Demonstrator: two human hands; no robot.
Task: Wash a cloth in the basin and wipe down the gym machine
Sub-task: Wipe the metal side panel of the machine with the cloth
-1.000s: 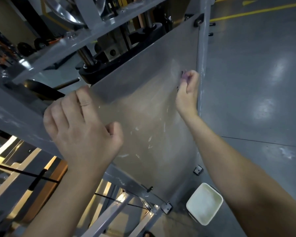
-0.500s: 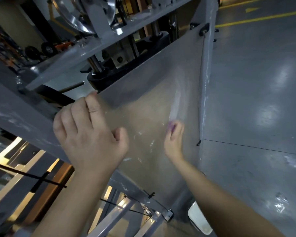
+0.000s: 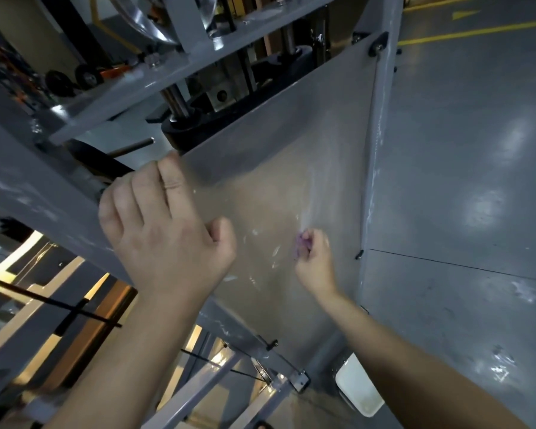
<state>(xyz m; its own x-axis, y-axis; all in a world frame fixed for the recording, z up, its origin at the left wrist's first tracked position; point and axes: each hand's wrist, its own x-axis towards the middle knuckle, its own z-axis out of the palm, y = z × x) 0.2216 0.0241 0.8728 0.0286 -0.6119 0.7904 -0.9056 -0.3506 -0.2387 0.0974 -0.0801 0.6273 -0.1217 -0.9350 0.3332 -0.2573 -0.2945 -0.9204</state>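
The gym machine has a grey steel frame (image 3: 19, 193) and a clear plastic guard panel (image 3: 291, 156) streaked with wet marks. My left hand (image 3: 164, 233) grips the panel's upper left edge, fingers curled over it. My right hand (image 3: 314, 258) holds a small purple cloth (image 3: 302, 243) bunched in its fingers and presses it against the panel near the right grey upright (image 3: 375, 181). A white rectangular basin (image 3: 358, 388) stands on the floor below, partly hidden by my right forearm.
Black weight plates and guide rods (image 3: 198, 119) sit behind the panel's top. Grey frame bars and cables (image 3: 198, 376) run low left. Grey glossy floor (image 3: 464, 181) with yellow lines spreads to the right.
My right hand with the cloth has slid down the panel from near its upper right edge to the lower middle. My left hand keeps its grip on the panel edge.
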